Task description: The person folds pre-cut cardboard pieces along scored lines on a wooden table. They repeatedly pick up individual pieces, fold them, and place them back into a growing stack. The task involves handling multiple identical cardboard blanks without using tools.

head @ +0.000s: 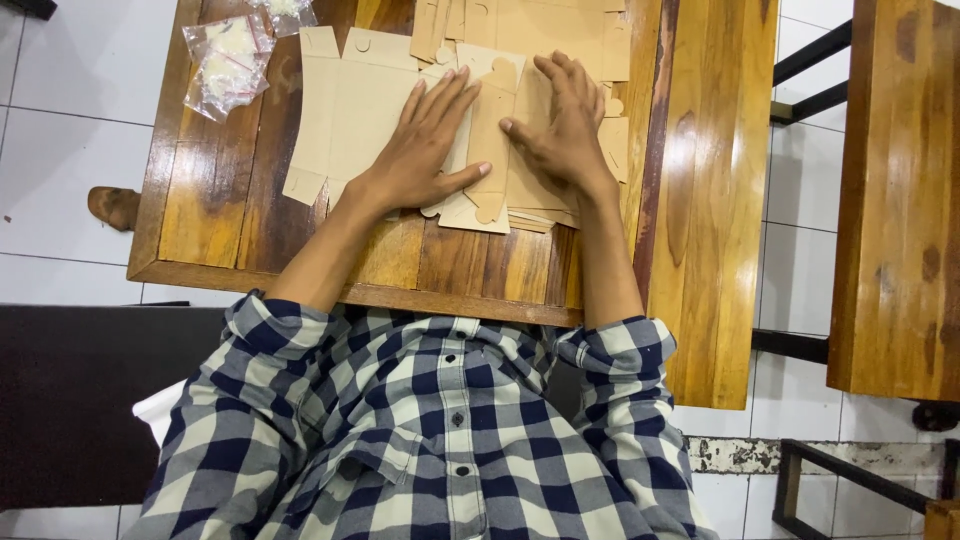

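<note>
Head view: two flat hands press a cardboard blank on a wooden table.

The wooden table [215,215] leaves bare wood toward its near edge and at the right side; a second table [895,200] stands apart across a tiled gap. Small plastic bags [232,60] lie at the far left, and more flat cardboard [540,25] is stacked beyond (possibly several sheets). The left hand [425,145] and right hand [562,125] lie spread, fingers extended, palms down on the cardboard blank [488,150], gripping nothing.
</note>
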